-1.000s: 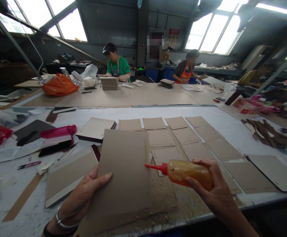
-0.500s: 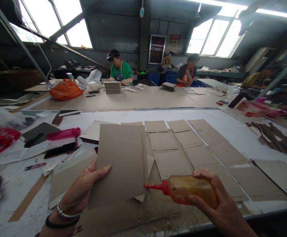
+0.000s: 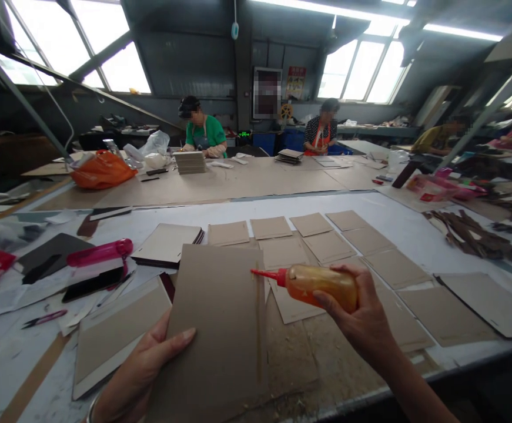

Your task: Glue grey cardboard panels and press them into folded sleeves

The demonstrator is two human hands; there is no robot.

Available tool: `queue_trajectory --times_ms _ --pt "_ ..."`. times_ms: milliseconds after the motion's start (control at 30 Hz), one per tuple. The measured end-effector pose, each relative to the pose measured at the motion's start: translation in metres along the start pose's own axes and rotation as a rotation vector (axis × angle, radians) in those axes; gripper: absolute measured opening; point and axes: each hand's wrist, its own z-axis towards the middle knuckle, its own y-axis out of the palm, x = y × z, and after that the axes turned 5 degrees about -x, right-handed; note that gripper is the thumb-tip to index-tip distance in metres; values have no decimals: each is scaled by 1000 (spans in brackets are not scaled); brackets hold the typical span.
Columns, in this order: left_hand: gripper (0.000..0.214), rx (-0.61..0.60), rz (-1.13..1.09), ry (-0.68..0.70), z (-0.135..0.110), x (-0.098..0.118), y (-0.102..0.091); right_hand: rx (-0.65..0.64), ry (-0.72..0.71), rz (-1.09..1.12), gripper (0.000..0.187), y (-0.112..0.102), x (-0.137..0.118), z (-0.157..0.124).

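My left hand grips a grey-brown cardboard sheet by its left edge, thumb on the face, holding it tilted up above the table. A wet-looking line of glue runs down near the sheet's right edge. My right hand is wrapped round a squeeze glue bottle of amber liquid, held sideways. Its red nozzle points left, with the tip at the upper part of the glue line. Behind and to the right, several similar cardboard pieces lie in rows, some with lines along an edge.
At the left are a stack of covered boards, a black phone, a pink case and small snips. Brown scraps lie at the right. Beyond, two co-workers sit behind another table; a third person is far right.
The nozzle tip has moved up along the sheet's right edge, from low down to near the top. The sheet sits a little lower in view, and the whole view has shifted slightly.
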Motion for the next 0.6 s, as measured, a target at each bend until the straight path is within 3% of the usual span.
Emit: queue_trajectory --times_ms 267,433,533,600 --pt "79 150 -62 1 -8 0 5 51 -54 -12 40 8 -2 11" --pt "69 203 -143 49 -1 -2 -2 -124 43 -9 39 1 6 -4" --pt "52 417 -262 177 16 -6 -5 -262 219 88 43 -5 16 -18" --pt "38 567 -389 311 30 -9 -6 -280 336 210 47 -5 22 -27"
